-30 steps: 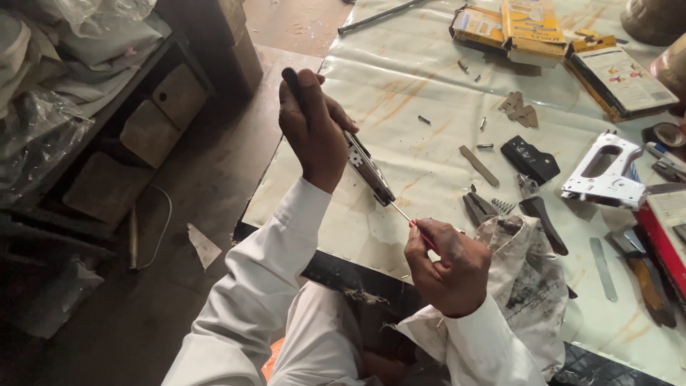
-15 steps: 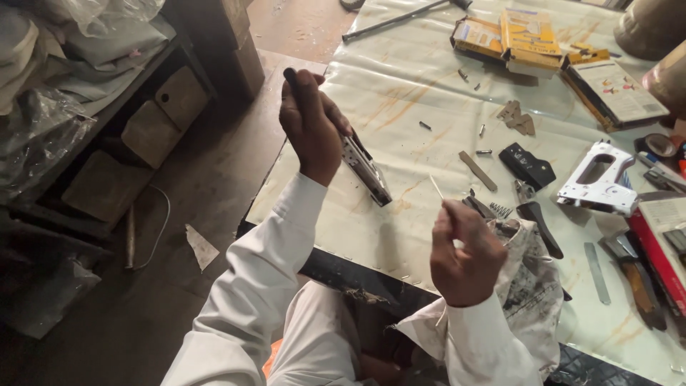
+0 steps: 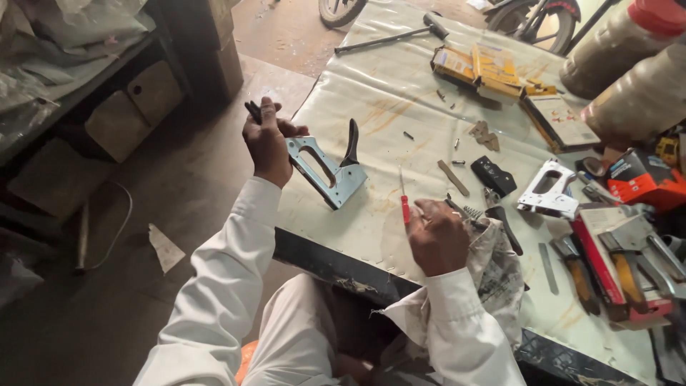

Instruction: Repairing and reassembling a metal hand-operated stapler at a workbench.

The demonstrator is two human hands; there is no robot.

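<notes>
My left hand [image 3: 268,143] grips a grey metal staple gun [image 3: 327,170] by its rear end and holds it tilted over the left edge of the white-covered table [image 3: 371,93]. The gun's black lever sticks up on its far side. My right hand [image 3: 437,236] holds a thin screwdriver [image 3: 404,200] with a red handle, tip pointing up, a short way to the right of the gun and not touching it. Under my right wrist lies a dirty printed rag [image 3: 500,275].
A second white staple gun [image 3: 549,189] lies at the right among loose metal parts and a black piece [image 3: 493,175]. Yellow boxes [image 3: 486,68], a hammer [image 3: 389,37], red tool boxes [image 3: 622,264] and large jars [image 3: 629,78] fill the far and right side. Floor and shelves lie left.
The screwdriver has come out of the staple gun and my right hand has pulled back. My left hand has turned the gun so its open frame faces me.
</notes>
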